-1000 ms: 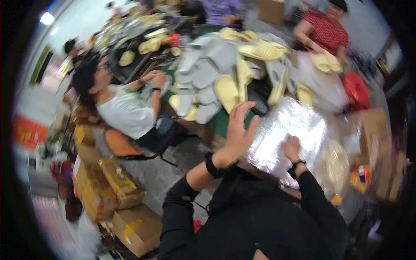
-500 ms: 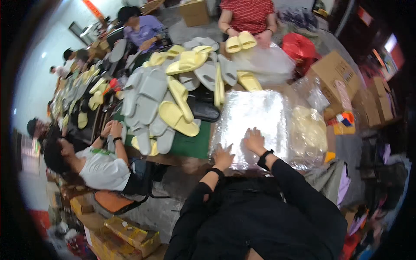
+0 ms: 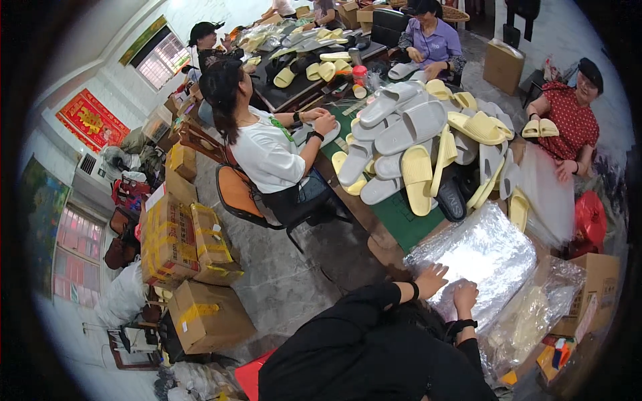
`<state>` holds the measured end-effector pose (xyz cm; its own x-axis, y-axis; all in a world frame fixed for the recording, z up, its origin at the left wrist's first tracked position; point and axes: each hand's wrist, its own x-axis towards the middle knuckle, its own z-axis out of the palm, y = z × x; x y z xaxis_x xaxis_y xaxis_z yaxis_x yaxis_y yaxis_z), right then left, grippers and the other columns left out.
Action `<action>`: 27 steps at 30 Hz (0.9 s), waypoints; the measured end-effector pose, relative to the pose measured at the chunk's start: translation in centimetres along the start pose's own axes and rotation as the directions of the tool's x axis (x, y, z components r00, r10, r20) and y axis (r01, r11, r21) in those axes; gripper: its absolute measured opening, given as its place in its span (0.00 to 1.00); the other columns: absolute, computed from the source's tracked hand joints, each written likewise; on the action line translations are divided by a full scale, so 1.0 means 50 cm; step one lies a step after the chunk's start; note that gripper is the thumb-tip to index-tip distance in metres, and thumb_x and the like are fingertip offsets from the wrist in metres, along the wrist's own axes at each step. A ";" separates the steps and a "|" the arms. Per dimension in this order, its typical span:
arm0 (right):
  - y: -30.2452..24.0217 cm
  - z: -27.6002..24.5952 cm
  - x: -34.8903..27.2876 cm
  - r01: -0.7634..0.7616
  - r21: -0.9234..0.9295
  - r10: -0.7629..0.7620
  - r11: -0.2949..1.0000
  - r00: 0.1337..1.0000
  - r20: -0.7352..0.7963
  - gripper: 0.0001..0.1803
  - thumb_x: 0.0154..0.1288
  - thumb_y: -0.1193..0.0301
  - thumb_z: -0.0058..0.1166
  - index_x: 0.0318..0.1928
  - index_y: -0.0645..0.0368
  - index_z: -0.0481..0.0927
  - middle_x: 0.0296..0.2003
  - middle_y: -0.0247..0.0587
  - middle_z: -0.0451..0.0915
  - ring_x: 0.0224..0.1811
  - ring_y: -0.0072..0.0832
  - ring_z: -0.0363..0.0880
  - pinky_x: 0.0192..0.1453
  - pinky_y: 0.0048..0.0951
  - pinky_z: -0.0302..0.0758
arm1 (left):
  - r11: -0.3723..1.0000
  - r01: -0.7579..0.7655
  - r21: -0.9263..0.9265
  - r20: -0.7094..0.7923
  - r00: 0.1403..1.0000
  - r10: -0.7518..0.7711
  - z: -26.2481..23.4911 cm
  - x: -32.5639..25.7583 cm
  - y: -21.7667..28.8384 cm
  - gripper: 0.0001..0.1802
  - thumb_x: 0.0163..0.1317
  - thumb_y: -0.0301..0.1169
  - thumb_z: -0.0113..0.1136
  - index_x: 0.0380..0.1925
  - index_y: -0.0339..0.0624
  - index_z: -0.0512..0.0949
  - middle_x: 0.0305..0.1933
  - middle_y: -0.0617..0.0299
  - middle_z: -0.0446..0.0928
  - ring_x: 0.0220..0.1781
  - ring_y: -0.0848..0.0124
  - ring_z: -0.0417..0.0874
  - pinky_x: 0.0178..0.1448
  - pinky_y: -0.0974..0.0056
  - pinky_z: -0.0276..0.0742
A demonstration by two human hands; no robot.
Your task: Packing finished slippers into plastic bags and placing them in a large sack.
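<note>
A stack of shiny clear plastic film or bags (image 3: pixel 478 247) lies at the table's front. My left hand (image 3: pixel 431 281) rests flat on its near left edge, fingers stretched and apart, holding nothing. Close beside it, my right hand (image 3: pixel 465 299) touches the plastic with fingers curled in; whether any film is pinched in them is hidden. Right of the stack lies a clear plastic bag (image 3: pixel 518 327) with pale yellow contents. Beyond the stack are a black slide slipper (image 3: pixel 452 197), a yellow slipper (image 3: pixel 418 180) and a grey slipper (image 3: pixel 411 127) within a large heap.
A co-worker in a white shirt (image 3: pixel 267 157) sits left, hands on a grey slipper. Across the table, a person in red (image 3: pixel 568 113) holds yellow slippers. A cardboard box (image 3: pixel 592 291) and red bag (image 3: pixel 588 224) stand right; taped cartons (image 3: pixel 170 234) are stacked left.
The view has swung left, showing more of the room. My right hand's spread fingers have curled, and it has come nearer my left hand. Both hands stay on the plastic.
</note>
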<state>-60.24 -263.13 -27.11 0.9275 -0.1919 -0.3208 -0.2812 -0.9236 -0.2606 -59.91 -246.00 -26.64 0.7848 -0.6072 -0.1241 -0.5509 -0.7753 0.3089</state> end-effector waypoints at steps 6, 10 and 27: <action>0.018 -0.031 -0.008 0.068 0.018 -0.068 0.998 0.998 0.010 0.21 0.53 0.66 0.52 0.50 0.50 0.71 0.51 0.44 0.66 0.53 0.45 0.65 0.48 0.48 0.71 | 0.995 0.017 -0.103 0.173 0.985 0.001 0.004 -0.008 0.016 0.31 0.48 0.31 0.57 0.57 0.47 0.65 0.65 0.44 0.52 0.66 0.48 0.52 0.66 0.47 0.51; 0.028 -0.020 -0.008 0.067 0.114 -0.063 0.991 0.997 -0.034 0.23 0.54 0.67 0.51 0.53 0.50 0.68 0.48 0.45 0.69 0.52 0.44 0.68 0.47 0.45 0.72 | 0.985 0.034 -0.168 0.233 0.973 0.006 0.016 -0.002 0.006 0.33 0.48 0.31 0.57 0.58 0.48 0.64 0.66 0.45 0.50 0.67 0.48 0.52 0.65 0.47 0.51; -0.011 -0.025 0.012 -0.187 -0.119 0.198 0.975 0.976 0.091 0.20 0.55 0.62 0.47 0.50 0.49 0.72 0.48 0.52 0.71 0.50 0.48 0.70 0.50 0.49 0.70 | 0.948 -0.313 -0.049 0.180 0.931 0.317 0.010 0.028 -0.043 0.20 0.51 0.30 0.52 0.48 0.46 0.74 0.60 0.44 0.60 0.62 0.52 0.62 0.64 0.54 0.57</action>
<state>-59.21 -263.18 -26.03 0.8269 -0.3399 -0.4479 -0.4181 -0.9044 -0.0855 -57.78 -245.26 -27.96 0.5056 -0.8423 -0.1871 -0.7542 -0.5368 0.3782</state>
